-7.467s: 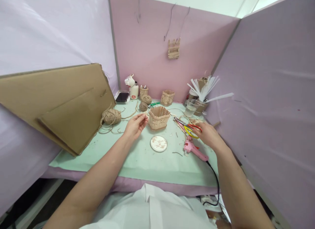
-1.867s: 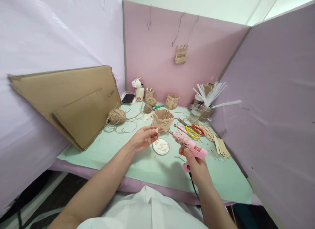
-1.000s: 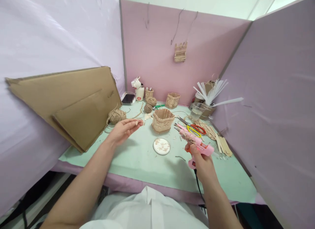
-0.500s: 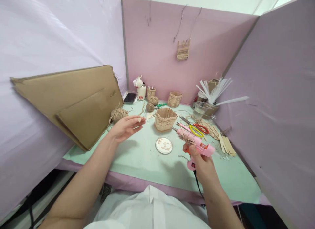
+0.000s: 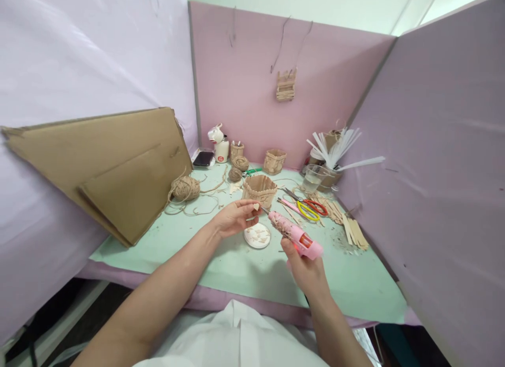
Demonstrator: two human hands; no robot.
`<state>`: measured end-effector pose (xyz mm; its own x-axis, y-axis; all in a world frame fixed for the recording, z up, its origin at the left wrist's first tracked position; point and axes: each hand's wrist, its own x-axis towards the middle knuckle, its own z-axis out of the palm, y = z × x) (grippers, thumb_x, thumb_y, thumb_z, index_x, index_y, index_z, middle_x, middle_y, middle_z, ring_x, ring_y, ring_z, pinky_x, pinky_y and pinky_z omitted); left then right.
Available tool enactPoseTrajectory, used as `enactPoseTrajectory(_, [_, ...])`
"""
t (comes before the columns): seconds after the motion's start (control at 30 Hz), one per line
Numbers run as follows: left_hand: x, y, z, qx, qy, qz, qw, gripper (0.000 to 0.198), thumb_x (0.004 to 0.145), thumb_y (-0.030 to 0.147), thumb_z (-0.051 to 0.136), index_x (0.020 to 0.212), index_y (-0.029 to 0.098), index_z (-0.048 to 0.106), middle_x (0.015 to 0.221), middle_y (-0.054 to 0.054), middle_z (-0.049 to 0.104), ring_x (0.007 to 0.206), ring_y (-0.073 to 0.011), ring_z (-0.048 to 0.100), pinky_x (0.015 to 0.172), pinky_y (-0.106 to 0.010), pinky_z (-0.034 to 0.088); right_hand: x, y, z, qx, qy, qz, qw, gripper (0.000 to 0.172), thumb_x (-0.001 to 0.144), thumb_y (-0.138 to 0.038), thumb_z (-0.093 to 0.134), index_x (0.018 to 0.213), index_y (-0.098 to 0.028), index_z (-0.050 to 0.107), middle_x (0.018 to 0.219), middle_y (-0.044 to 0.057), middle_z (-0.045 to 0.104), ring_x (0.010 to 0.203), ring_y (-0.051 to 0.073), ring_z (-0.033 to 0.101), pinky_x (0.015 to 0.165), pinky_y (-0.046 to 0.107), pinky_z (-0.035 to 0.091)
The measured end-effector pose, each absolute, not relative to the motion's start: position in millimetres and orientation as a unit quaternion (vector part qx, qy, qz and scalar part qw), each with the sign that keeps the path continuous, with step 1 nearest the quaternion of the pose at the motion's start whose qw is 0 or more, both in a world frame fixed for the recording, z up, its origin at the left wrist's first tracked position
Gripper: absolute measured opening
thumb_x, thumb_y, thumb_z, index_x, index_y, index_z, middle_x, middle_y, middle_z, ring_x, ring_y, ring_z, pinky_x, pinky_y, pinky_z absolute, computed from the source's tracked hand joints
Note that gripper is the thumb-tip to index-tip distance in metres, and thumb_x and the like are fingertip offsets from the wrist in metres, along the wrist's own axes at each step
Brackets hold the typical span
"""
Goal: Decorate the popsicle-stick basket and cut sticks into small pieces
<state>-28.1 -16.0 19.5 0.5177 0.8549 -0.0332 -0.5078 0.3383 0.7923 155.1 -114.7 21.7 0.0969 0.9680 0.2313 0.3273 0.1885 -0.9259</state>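
Note:
Between the fingertips of my left hand (image 5: 236,218) is a small pale wooden piece (image 5: 256,206), perhaps heart-shaped. My right hand (image 5: 306,267) grips a pink glue gun (image 5: 294,232), its metal nozzle (image 5: 265,210) at or very near that piece. Just beyond my left fingertips stands a wooden basket (image 5: 262,186) with a scalloped rim, its lower front partly covered by my fingers. Below both hands lies a round white dish (image 5: 266,242) holding several small wooden bits.
Scissors (image 5: 307,210) and wooden sticks (image 5: 355,232) lie at the right. Behind them are a clear cup (image 5: 312,178) and white strips (image 5: 335,146). Cardboard (image 5: 130,182) leans at left beside a twine ball (image 5: 185,188). A second basket (image 5: 274,161) stands at the back.
My left hand has moved right with the small piece, to the glue gun's nozzle. The glue gun has shifted slightly left in the view, which has itself shifted a little.

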Motion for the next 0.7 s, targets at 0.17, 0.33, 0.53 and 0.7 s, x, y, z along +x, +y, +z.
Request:
enactPoseTrajectory(0.17, [-28.4,-14.2,17.8,0.375,0.229,0.437,0.785,0.021,0.062,0.021,0.077,0.078,0.012,0.068,0.081,-0.005,0.065,0.078,-0.0117,0.058,0.075,-0.026,0.043,152.8,-112.6,19.3,-0.555,-0.616,0.274,0.487,0.036,0.076,-0.049,0.054,0.088,-0.018,0.066,0.056,0.001,0.057,0.06,0.018,0.054,0.052,0.026,0.041])
enactPoseTrajectory(0.33, [-28.0,-13.7,14.2,0.375,0.22,0.438,0.787,0.023,0.059,0.022,0.079,0.078,0.013,0.069,0.079,-0.005,0.066,0.077,-0.0121,0.059,0.077,-0.027,0.043,154.3,-111.1,19.8,-0.55,-0.633,0.26,0.479,0.037,0.076,-0.049,0.053,0.091,-0.018,0.066,0.059,0.001,0.058,0.06,0.018,0.055,0.052,0.026,0.042])
enactPoseTrajectory(0.53, [-28.8,-13.2,12.8,0.38,0.215,0.436,0.787,0.023,0.059,0.022,0.079,0.078,0.013,0.069,0.079,-0.005,0.067,0.078,-0.0124,0.059,0.078,-0.028,0.043,153.9,-110.5,17.2,-0.559,-0.633,0.261,0.468,0.041,0.077,-0.05,0.052,0.096,-0.017,0.065,0.059,0.001,0.058,0.06,0.018,0.055,0.053,0.026,0.043])
enactPoseTrajectory(0.7, [-28.6,-13.0,12.1,0.384,0.211,0.434,0.787,0.021,0.06,0.021,0.078,0.079,0.014,0.07,0.079,-0.004,0.067,0.078,-0.0119,0.059,0.079,-0.028,0.043,153.1,-110.4,15.8,-0.563,-0.636,0.261,0.459,0.042,0.078,-0.05,0.05,0.099,-0.016,0.064,0.06,0.002,0.058,0.061,0.018,0.055,0.053,0.026,0.043])
